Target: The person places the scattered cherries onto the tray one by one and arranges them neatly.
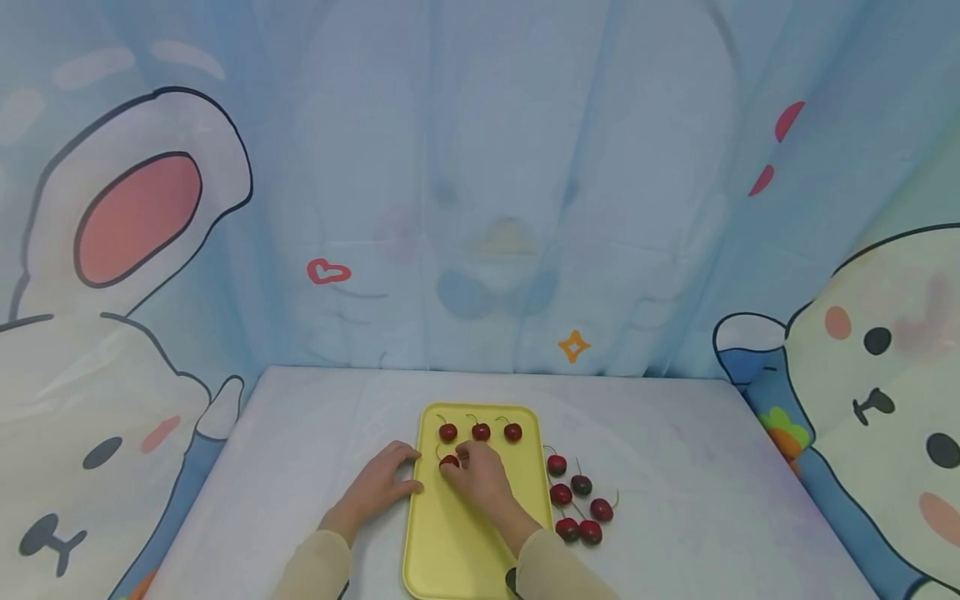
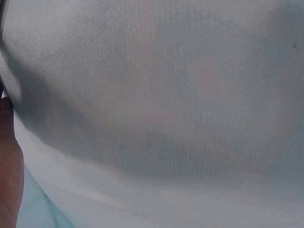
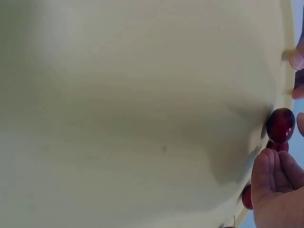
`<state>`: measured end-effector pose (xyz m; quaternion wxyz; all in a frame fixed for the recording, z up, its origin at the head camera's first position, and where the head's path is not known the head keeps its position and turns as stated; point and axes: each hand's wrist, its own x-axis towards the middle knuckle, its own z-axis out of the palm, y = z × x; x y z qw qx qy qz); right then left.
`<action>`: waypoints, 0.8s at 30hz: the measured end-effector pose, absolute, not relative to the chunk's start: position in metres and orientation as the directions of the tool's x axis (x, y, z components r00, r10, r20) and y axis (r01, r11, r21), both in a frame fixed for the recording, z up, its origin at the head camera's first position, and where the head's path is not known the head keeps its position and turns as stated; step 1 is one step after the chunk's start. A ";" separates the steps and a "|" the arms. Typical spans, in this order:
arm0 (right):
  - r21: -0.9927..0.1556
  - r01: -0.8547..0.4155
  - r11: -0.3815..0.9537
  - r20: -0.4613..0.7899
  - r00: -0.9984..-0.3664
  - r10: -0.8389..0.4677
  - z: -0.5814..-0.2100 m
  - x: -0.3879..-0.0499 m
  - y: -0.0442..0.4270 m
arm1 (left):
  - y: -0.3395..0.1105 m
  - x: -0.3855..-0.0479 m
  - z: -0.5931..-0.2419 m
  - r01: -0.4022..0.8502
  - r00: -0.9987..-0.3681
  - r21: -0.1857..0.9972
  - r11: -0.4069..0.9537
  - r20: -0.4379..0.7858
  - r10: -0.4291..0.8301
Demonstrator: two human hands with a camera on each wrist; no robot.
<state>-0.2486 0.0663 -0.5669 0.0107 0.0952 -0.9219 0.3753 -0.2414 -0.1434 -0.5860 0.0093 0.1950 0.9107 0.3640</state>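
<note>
At the left rim of the yellow tray [image 1: 450,542], the left hand [image 1: 381,481] rests with thumb and fingers spread apart, tips against the edge, gripping nothing that shows; too hard a push there could slide the tray and jolt what lies on it; just inside, the right hand [image 1: 480,479] bends over a dark red cherry [image 1: 449,460], which sits nearer the person than the leftmost of three cherries [image 1: 481,432] set in a row toward the tray's far end; the thumb and fingers stand narrow about that fruit, though I cannot tell whether they pinch it or only touch it; being round and smooth, it may roll if they let go unevenly or catch its stem; a knuckle pushed too far forward might knock the row.

Around this, again from the left, a printed rabbit [image 1: 67,400] fills the side; a blue curtain [image 1: 487,125] hangs behind the table [image 1: 675,467]; the right sleeve [image 1: 558,575] crosses the tray's near right corner and hides part of it; beyond it, six loose cherries [image 1: 602,509] lie bunched just beside the right rim, which stands in their way; a forearm swung rightward could scatter them.
</note>
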 end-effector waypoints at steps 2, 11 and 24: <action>-0.698 -0.185 0.692 0.096 -0.982 -0.165 -0.566 -0.248 0.070 | -0.144 -0.241 -0.586 0.346 -0.925 0.669 0.658 0.123 0.360; -0.772 -0.088 0.630 0.050 -0.996 -0.077 -0.553 -0.239 0.109 | -0.143 -0.242 -0.587 0.347 -0.924 0.663 0.663 0.121 0.363; -0.744 0.019 0.668 0.022 -0.998 0.052 -0.536 -0.210 0.191 | -0.142 -0.241 -0.586 0.322 -0.933 0.670 0.668 0.105 0.345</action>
